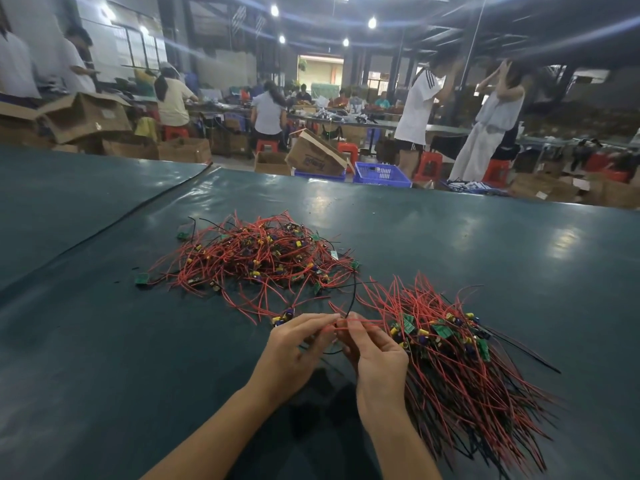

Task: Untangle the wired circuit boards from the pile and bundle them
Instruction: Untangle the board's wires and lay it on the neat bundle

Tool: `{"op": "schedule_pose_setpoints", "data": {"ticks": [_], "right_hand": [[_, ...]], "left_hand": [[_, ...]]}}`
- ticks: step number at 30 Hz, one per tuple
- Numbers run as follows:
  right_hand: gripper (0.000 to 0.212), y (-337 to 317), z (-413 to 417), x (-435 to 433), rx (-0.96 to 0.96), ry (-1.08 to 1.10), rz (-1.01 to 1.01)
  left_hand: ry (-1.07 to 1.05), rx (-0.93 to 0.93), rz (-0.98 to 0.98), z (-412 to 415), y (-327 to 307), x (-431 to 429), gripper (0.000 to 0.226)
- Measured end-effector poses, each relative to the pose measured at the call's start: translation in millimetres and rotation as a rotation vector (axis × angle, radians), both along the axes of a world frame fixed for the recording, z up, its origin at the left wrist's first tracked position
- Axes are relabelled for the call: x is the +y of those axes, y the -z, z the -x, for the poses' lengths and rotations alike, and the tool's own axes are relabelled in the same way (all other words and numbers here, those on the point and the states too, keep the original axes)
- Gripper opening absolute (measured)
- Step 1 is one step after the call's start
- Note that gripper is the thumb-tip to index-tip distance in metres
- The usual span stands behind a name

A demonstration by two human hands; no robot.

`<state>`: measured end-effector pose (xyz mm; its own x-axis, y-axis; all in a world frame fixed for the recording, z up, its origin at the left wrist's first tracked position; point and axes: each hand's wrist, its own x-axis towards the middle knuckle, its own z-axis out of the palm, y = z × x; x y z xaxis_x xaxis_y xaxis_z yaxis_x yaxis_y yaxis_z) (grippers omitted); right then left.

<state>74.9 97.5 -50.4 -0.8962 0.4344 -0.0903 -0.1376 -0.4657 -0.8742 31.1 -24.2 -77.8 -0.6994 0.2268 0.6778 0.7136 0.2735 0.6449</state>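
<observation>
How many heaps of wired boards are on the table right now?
2. A tangled pile lies in the middle of the table; an aligned bundle lies right of the right hand, which pinches a loose red wire with the left hand.

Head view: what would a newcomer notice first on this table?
The pile sprawls mid-table, a red tangle of wires and small green boards. Nearer, on the right, lies the bundle, its wires mostly combed one way. Between them at the front, the left hand and the right hand pinch one red wire above the dark green table.
</observation>
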Motion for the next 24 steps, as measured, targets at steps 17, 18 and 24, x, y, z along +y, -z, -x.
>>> {"op": "schedule_pose_setpoints", "data": {"ticks": [17,18,24], "right_hand": [[0.015,8,6,-6,0.069,0.077,-0.492],[0.020,9,7,-6,0.054,0.078,-0.494],[0.023,4,2,-9,0.086,0.053,-0.354]], "left_hand": [[0.107,-0.332,-0.309,-6,-8,2,0.022],[0.130,-0.450,-0.437,-8,-11,4,0.023],[0.394,-1.143,-1.013,-10,-16,10,0.055]]}}
